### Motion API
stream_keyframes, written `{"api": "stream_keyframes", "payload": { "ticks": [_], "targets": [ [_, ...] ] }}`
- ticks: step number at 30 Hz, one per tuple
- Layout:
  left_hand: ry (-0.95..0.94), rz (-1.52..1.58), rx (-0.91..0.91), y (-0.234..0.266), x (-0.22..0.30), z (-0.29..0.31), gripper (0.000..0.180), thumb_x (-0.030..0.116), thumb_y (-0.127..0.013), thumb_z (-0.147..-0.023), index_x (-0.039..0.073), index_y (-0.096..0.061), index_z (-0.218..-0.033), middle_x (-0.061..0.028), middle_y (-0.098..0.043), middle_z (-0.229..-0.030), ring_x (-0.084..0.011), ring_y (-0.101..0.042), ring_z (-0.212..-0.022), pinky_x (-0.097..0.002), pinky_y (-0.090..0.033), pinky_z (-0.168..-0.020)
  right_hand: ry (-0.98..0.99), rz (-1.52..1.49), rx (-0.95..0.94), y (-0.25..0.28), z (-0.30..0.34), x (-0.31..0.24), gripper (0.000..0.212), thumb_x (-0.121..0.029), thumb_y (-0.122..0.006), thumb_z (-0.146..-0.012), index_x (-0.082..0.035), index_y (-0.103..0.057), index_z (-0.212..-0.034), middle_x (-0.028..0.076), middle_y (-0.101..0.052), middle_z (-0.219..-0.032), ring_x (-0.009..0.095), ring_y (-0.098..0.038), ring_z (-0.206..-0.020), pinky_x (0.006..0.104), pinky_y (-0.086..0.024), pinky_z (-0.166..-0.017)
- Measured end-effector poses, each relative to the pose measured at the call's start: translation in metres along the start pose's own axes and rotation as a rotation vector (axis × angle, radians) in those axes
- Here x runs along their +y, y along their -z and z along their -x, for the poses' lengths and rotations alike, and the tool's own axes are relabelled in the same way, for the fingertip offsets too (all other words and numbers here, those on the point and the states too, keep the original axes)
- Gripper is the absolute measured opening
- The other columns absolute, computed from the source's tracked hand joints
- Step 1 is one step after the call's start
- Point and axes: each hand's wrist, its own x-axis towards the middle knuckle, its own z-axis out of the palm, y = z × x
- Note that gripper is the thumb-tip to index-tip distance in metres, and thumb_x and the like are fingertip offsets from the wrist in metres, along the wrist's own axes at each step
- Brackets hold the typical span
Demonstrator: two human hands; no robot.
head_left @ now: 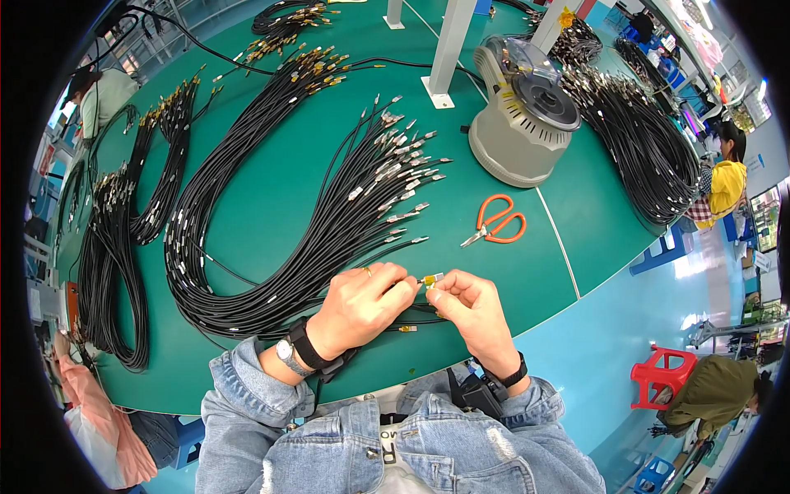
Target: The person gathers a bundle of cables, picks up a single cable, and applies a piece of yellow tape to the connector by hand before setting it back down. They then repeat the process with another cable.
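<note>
My left hand [366,305] is closed around the end of a black cable, its thumb and forefinger pinched just behind the tip. That cable end carries a silvery connector with a yellow band [430,280], pointing right. Against it, my right hand [473,313] pinches a small yellow piece, mostly hidden by thumb and forefinger. Another yellow-banded connector [407,328] lies on the table just below the hands. Beyond my left hand spreads a large curved bundle of black cables [271,284] with silvery connector ends fanned out.
Orange-handled scissors [499,221] lie on the green table [461,350] beyond my right hand. A round grey machine [520,132] stands behind them, near a white post [451,58]. More cable bundles [638,144] lie at the right and the left [111,255]. A red stool [661,375] stands on the floor.
</note>
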Motion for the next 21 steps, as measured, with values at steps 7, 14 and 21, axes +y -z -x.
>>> {"api": "stream_keyframes", "payload": {
  "ticks": [7,14,21],
  "targets": [
    [0.048,0.047,0.042,-0.0024,0.0008,-0.0001,0.032,0.002,-0.075,-0.064,0.006,-0.060,-0.092,-0.0012,-0.057,-0.070,-0.0131,-0.057,-0.052,-0.0241,-0.041,-0.040,0.015,0.062,-0.028,0.0019,0.0026,-0.0014,0.009,-0.008,-0.062,-0.086,0.000,-0.059,-0.082,-0.002,-0.059,-0.074,0.002,-0.050,-0.066,0.0175,-0.038,-0.057],
    [0.021,0.034,0.038,0.0017,0.0035,-0.0017,0.036,0.000,-0.074,-0.065,0.007,-0.061,-0.098,0.0006,-0.055,-0.066,-0.0119,-0.053,-0.049,-0.0238,-0.038,-0.038,0.016,0.046,-0.015,0.0003,0.0020,-0.0028,0.009,-0.008,-0.061,-0.086,0.000,-0.059,-0.082,-0.002,-0.059,-0.074,0.002,-0.051,-0.065,0.0176,-0.039,-0.057],
    [-0.001,0.011,-0.019,0.0048,0.0031,0.0002,0.037,0.008,-0.066,-0.067,0.008,-0.063,-0.104,0.0011,-0.052,-0.066,-0.0100,-0.052,-0.050,-0.0223,-0.043,-0.042,0.019,0.038,-0.013,0.0005,0.0021,-0.0021,0.009,-0.007,-0.061,-0.086,0.000,-0.059,-0.082,-0.003,-0.059,-0.073,0.002,-0.051,-0.064,0.0174,-0.039,-0.056]
  ]
}}
